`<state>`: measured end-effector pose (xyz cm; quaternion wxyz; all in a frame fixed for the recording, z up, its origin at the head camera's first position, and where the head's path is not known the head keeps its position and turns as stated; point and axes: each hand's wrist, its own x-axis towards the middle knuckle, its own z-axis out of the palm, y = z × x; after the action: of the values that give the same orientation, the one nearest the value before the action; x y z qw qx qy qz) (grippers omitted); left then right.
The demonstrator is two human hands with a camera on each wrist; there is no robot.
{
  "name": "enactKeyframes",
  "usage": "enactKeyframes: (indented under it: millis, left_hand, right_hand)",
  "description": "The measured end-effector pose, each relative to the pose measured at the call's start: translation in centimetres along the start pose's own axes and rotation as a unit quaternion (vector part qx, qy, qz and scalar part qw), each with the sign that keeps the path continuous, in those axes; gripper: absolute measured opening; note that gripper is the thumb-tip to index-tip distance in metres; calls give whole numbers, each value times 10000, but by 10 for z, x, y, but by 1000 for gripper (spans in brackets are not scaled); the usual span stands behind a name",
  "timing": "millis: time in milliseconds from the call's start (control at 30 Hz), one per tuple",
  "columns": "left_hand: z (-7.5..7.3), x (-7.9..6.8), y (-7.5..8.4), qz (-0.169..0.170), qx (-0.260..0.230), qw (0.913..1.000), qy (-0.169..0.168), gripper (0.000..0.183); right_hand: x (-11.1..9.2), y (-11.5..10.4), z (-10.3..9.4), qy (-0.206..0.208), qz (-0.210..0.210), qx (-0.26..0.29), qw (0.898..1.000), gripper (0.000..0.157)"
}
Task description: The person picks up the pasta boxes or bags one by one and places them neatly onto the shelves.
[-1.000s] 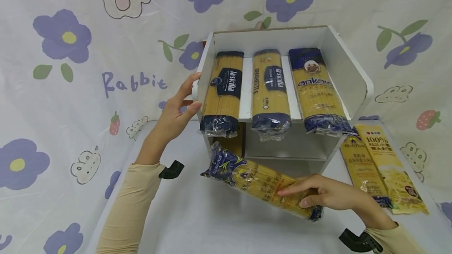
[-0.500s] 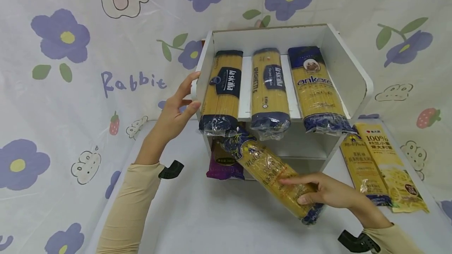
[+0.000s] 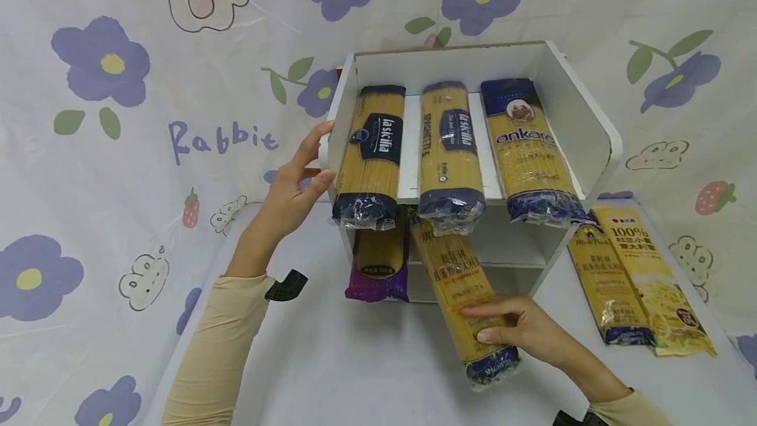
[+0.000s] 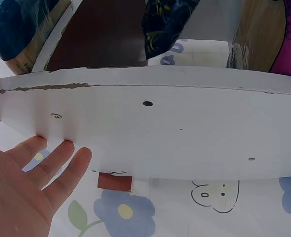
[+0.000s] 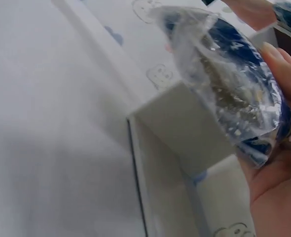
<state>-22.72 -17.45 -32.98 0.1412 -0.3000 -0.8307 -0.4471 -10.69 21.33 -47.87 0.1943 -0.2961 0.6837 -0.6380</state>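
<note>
My right hand grips the near end of a pack of spaghetti, thumb and fingers around it. Its far end reaches under the upper shelf, into the middle level of a white shelf unit, and is hidden there. In the right wrist view the clear, crinkled end of the spaghetti pack shows close up. My left hand rests on the unit's left side panel, fingers extended with their tips against its outer face. Left of the held pack, a purple-ended pasta pack lies on that level.
Three pasta packs lie on the top shelf: a dark-labelled one, a middle one and a blue-ended one. Two more, one with a blue end and a yellow one, lie on the table to the right.
My right hand has swung the spaghetti pack from slanting across the unit's front to pointing inward, its far end now under the upper shelf. The purple-ended pack has come into view. My left hand stays put.
</note>
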Motion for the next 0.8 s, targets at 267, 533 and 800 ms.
enactKeyframes:
  millis: [267,533,800]
  left_hand:
    - [0,0,1,-48,7,10000,-4,79]
    - [0,-1,-1,-79,-29,10000,2,77]
    - [1,1,-2,12,87,10000,32,77]
  right_hand:
    - [6,4,20,867,-6,122,9962,40]
    - [13,9,30,1442,-76,-189,9893,40]
    - [16,15,41,1634,113,-373,9858,33]
